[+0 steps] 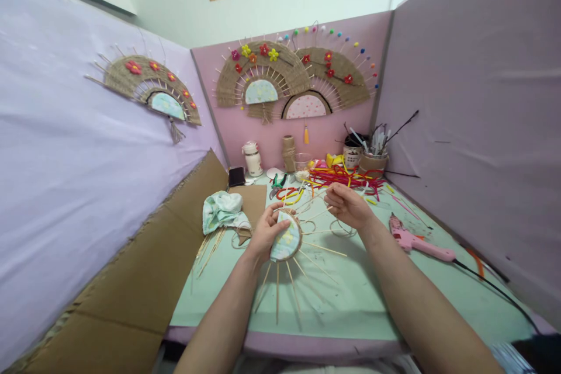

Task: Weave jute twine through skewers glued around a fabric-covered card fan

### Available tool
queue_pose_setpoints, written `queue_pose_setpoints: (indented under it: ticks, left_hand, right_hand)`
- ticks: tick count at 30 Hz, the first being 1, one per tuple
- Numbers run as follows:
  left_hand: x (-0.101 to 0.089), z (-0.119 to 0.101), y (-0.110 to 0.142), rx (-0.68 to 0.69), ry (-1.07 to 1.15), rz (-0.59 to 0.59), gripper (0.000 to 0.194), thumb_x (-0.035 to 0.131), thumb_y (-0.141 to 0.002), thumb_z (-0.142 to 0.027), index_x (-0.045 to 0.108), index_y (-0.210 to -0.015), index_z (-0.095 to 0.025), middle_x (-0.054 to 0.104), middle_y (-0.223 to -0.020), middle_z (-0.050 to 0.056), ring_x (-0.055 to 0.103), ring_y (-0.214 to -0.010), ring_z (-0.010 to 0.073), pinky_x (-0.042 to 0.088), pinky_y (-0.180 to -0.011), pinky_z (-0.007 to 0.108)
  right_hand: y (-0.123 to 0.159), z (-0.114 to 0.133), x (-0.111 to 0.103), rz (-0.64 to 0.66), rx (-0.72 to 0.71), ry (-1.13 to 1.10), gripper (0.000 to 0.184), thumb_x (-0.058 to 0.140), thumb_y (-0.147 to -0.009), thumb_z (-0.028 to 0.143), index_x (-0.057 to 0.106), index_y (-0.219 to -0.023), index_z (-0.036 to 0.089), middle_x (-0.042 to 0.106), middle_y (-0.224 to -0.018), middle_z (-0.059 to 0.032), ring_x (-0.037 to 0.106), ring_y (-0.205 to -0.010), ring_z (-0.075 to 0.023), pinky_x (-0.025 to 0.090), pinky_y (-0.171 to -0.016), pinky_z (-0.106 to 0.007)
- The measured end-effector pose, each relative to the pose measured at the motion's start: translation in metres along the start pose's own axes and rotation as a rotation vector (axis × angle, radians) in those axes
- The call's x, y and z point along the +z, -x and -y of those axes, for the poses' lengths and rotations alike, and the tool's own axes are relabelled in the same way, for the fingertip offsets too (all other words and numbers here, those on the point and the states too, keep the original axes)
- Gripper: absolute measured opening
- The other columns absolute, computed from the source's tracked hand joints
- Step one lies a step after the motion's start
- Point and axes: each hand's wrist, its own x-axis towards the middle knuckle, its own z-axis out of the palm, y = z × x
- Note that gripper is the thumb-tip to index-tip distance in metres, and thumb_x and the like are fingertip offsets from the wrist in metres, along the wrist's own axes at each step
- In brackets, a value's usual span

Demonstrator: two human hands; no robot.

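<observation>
My left hand [268, 232] is closed on a half-round fan frame, its thumb lying on the pale blue patterned cloth [287, 241]. Brown twine edges the curve, and thin wooden sticks [324, 249] fan out from it to the right and toward me. To the right of the frame, my right hand [346, 204] has its fingers pinched together on thin twine. A loop of the twine [343, 229] hangs below that hand, above or on the green table; I cannot tell which.
A pink glue gun [421, 243] with a black cord lies at right. Behind are red-handled pliers [287, 194], red and yellow pipe cleaners [346, 180], a twine spool [288, 153] and a white bottle [252, 159]. Crumpled cloth [222, 210] and cardboard [175, 245] are at left. Finished fans [267, 70] hang behind.
</observation>
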Motion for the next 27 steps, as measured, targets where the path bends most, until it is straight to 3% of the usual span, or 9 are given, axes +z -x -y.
queue_pose_setpoints:
  ticks: [6, 11, 13, 16, 18, 20, 23, 25, 27]
  left_hand:
    - [-0.003, -0.001, -0.003, 0.065, 0.050, -0.096, 0.059, 0.078, -0.062, -0.024, 0.047, -0.111, -0.021, 0.068, -0.100, 0.005, 0.065, -0.070, 0.0141, 0.051, -0.063, 0.025]
    - [-0.008, -0.003, -0.007, 0.176, 0.087, -0.189, 0.056, 0.077, -0.063, -0.026, 0.046, -0.110, -0.022, 0.065, -0.110, 0.006, 0.066, -0.077, 0.0152, 0.051, -0.065, 0.025]
    - [-0.009, -0.004, -0.008, 0.206, 0.103, -0.218, 0.055, 0.076, -0.064, -0.026, 0.046, -0.109, -0.022, 0.064, -0.113, 0.006, 0.066, -0.080, 0.0154, 0.051, -0.067, 0.025]
    - [-0.009, -0.005, -0.008, 0.230, 0.124, -0.248, 0.053, 0.076, -0.065, -0.025, 0.045, -0.107, -0.023, 0.064, -0.113, 0.006, 0.065, -0.085, 0.0163, 0.051, -0.071, 0.027]
    - [-0.007, -0.005, -0.007, 0.232, 0.135, -0.237, 0.052, 0.075, -0.065, -0.025, 0.045, -0.108, -0.023, 0.064, -0.113, 0.005, 0.065, -0.087, 0.0169, 0.051, -0.072, 0.027]
    - [-0.005, -0.004, -0.006, 0.221, 0.138, -0.212, 0.052, 0.075, -0.065, -0.024, 0.045, -0.109, -0.023, 0.064, -0.113, 0.005, 0.065, -0.088, 0.0174, 0.051, -0.072, 0.027]
    - [-0.004, -0.004, -0.004, 0.193, 0.143, -0.175, 0.054, 0.074, -0.066, -0.025, 0.045, -0.112, -0.023, 0.063, -0.114, 0.006, 0.065, -0.091, 0.0179, 0.051, -0.073, 0.027]
    - [-0.004, -0.005, -0.003, 0.180, 0.148, -0.154, 0.056, 0.075, -0.066, -0.025, 0.045, -0.113, -0.023, 0.063, -0.115, 0.007, 0.065, -0.091, 0.0177, 0.051, -0.073, 0.027]
    - [-0.004, -0.005, -0.002, 0.176, 0.150, -0.141, 0.056, 0.075, -0.065, -0.025, 0.045, -0.113, -0.022, 0.063, -0.114, 0.007, 0.065, -0.088, 0.0170, 0.051, -0.072, 0.027]
  right_hand:
    - [-0.005, -0.006, -0.003, -0.098, 0.059, 0.096, 0.031, 0.070, -0.071, 0.039, 0.047, -0.064, 0.020, 0.016, -0.050, 0.0099, 0.010, -0.044, -0.0063, 0.011, -0.037, -0.019]
    - [-0.006, -0.021, 0.000, -0.196, 0.163, 0.430, 0.022, 0.069, -0.068, 0.036, 0.059, -0.072, 0.018, 0.023, -0.047, 0.0108, 0.014, -0.040, -0.0044, 0.010, -0.037, -0.019]
    - [-0.003, -0.024, 0.007, -0.082, 0.224, 0.581, 0.019, 0.067, -0.069, 0.034, 0.061, -0.070, 0.017, 0.032, -0.046, 0.0087, 0.021, -0.041, -0.0048, 0.015, -0.038, -0.020]
    - [0.005, -0.023, 0.020, 0.297, 0.347, 0.747, 0.019, 0.064, -0.072, 0.034, 0.066, -0.068, 0.015, 0.046, -0.052, 0.0045, 0.033, -0.045, -0.0056, 0.023, -0.042, -0.020]
    - [0.008, -0.023, 0.026, 0.508, 0.407, 0.775, 0.021, 0.062, -0.075, 0.034, 0.067, -0.070, 0.014, 0.047, -0.054, 0.0043, 0.035, -0.047, -0.0057, 0.025, -0.044, -0.019]
    - [0.009, -0.026, 0.028, 0.593, 0.445, 0.770, 0.023, 0.062, -0.076, 0.035, 0.068, -0.071, 0.014, 0.045, -0.052, 0.0053, 0.034, -0.048, -0.0054, 0.026, -0.046, -0.019]
    - [0.008, -0.032, 0.025, 0.616, 0.476, 0.757, 0.024, 0.062, -0.077, 0.037, 0.069, -0.075, 0.014, 0.050, -0.058, 0.0039, 0.039, -0.052, -0.0065, 0.031, -0.049, -0.018]
    - [0.006, -0.034, 0.021, 0.644, 0.477, 0.717, 0.026, 0.065, -0.076, 0.037, 0.069, -0.088, 0.015, 0.057, -0.069, 0.0016, 0.047, -0.061, -0.0089, 0.037, -0.055, -0.020]
    - [0.005, -0.035, 0.018, 0.705, 0.446, 0.656, 0.039, 0.071, -0.070, 0.035, 0.065, -0.105, 0.018, 0.061, -0.087, -0.0015, 0.054, -0.077, -0.0128, 0.043, -0.068, -0.023]
